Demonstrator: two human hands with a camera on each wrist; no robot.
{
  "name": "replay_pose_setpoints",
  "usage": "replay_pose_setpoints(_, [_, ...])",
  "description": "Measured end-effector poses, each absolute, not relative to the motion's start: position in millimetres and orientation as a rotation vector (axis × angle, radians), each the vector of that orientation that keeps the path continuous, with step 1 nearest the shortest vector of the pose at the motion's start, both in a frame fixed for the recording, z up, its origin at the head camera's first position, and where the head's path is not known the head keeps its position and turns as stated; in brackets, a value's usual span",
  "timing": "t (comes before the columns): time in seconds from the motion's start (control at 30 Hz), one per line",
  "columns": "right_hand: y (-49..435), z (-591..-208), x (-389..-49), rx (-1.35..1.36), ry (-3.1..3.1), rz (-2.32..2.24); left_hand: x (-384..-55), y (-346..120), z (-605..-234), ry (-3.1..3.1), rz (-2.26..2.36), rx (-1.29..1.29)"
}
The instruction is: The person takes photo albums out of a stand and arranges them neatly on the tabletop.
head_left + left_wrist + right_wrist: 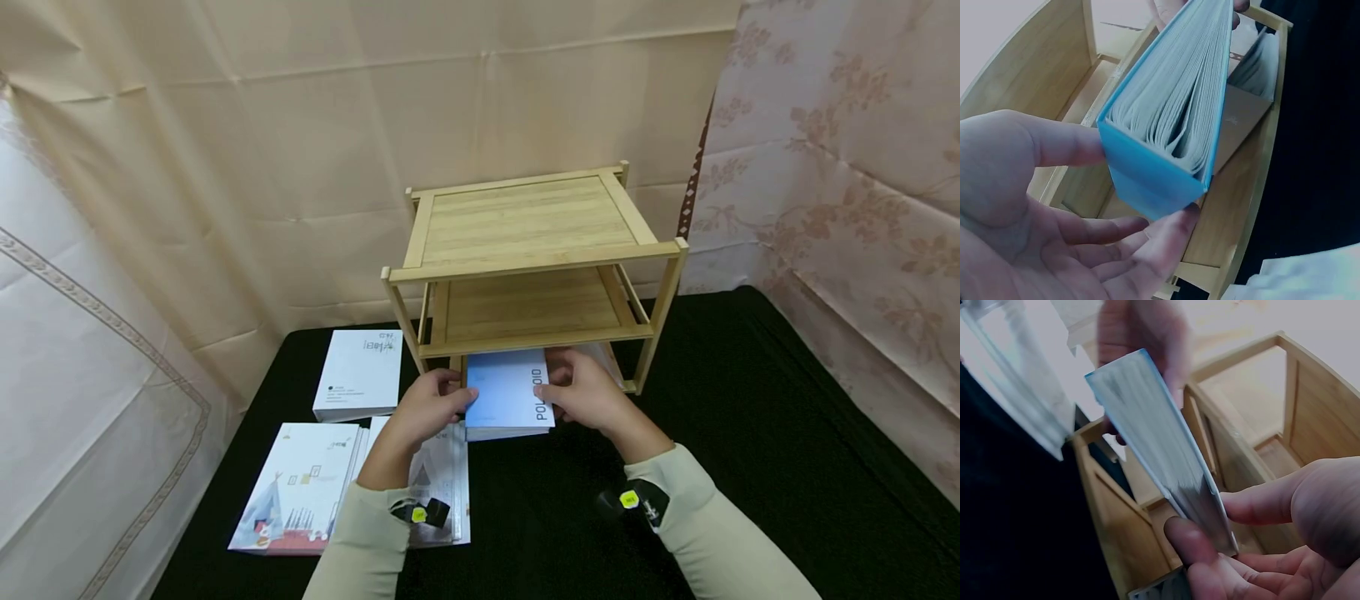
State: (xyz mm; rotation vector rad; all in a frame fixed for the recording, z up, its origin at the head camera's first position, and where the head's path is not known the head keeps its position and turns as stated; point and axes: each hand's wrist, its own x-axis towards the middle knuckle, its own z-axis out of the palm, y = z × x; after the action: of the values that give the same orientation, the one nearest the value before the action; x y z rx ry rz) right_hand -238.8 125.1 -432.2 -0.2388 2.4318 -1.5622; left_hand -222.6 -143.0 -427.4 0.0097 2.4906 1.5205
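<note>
A thick photo album (504, 387) with a blue cover and dark "POLAROID" lettering is held between both hands at the front of the wooden rack, below its middle shelf. My left hand (435, 404) grips its left side, thumb on the cover. On the right side my right hand (585, 392) pinches it, thumb over the lettering. In the left wrist view the album's pages (1172, 94) fan slightly between the covers, with the fingers under the lower cover. Behind it, a brown-covered book (1241, 122) lies on the rack's bottom level.
The light wooden rack (525, 212) stands at the back of the black-covered table (750, 467). Left of it lies a white book (360, 371). Nearer are a white book with a tent picture (296, 487) and more books (442, 483), partly behind the left forearm. Curtains hang behind.
</note>
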Motion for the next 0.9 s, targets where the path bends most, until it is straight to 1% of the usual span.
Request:
replay_pose_setpoints(0.23, [130, -434, -231, -0.239, 2.394, -1.539, -218, -148, -424, 2.395, 1.513, 0.016])
replay_pose_setpoints(0.53, [137, -438, -216, -0.243, 2.31, -1.546, -209, -151, -431, 2.336, 1.48, 0.069])
replay_pose_setpoints(0.9, [144, -443, -204, -0.29, 2.194, -1.481, -199, -156, -431, 2.224, 1.417, 0.125])
